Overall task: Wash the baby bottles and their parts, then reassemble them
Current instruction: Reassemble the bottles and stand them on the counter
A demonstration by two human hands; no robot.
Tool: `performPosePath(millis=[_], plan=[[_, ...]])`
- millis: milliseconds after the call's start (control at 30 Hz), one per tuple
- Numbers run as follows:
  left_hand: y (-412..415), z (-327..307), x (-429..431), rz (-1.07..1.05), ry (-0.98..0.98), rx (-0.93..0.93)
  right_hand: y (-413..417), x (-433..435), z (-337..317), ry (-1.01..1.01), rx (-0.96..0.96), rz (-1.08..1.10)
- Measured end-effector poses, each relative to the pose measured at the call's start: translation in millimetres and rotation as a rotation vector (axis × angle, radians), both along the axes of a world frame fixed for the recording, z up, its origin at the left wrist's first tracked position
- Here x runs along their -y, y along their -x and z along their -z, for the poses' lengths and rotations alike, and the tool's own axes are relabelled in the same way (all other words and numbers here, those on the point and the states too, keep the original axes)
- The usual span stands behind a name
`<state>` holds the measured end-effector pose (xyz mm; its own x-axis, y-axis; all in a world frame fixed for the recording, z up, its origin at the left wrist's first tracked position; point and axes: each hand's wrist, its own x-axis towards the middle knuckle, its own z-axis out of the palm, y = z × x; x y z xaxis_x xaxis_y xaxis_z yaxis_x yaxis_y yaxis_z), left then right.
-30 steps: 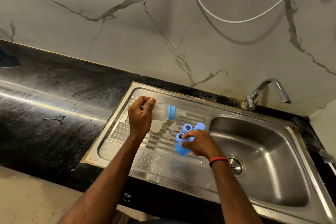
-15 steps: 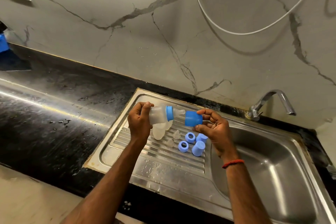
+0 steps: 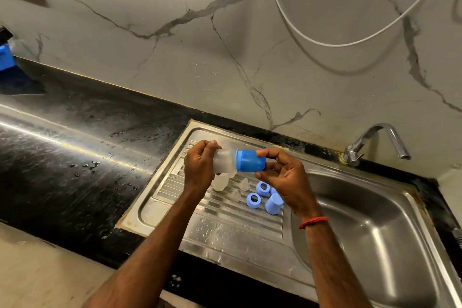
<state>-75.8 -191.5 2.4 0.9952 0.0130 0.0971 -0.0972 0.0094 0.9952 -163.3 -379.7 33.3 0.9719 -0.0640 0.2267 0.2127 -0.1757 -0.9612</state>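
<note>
Over sink drainboard (image 3: pixel 225 230) | left hand (image 3: pixel 200 167) grips clear bottle (image 3: pixel 225 161) | right hand (image 3: pixel 287 182) pinches blue cap (image 3: pixel 251 160) on its neck | below: two blue rings (image 3: pixel 248 201), two loose caps (image 3: pixel 273 205)

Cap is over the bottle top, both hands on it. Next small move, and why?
Probably press the cap home against the ring with the right hand, while the left hand braces the bottle. The cap covers the top and meets the ring, but whether it has seated cannot be told, and the right hand only pinches its sides.
</note>
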Motion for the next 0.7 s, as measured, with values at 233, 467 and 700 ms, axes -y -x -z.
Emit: performPosePath(millis=[233,467,700], plan=[[-3,2,-2,0.036,-0.037,-0.006,-7,-1,-2,0.098,0.028,-0.011],[-3,3,-2,-0.002,0.022,-0.026,-13,-8,-2,0.130,0.052,0.034],[-4,7,1,-0.050,0.044,-0.062,-19,-11,-4,0.034,0.005,0.050]])
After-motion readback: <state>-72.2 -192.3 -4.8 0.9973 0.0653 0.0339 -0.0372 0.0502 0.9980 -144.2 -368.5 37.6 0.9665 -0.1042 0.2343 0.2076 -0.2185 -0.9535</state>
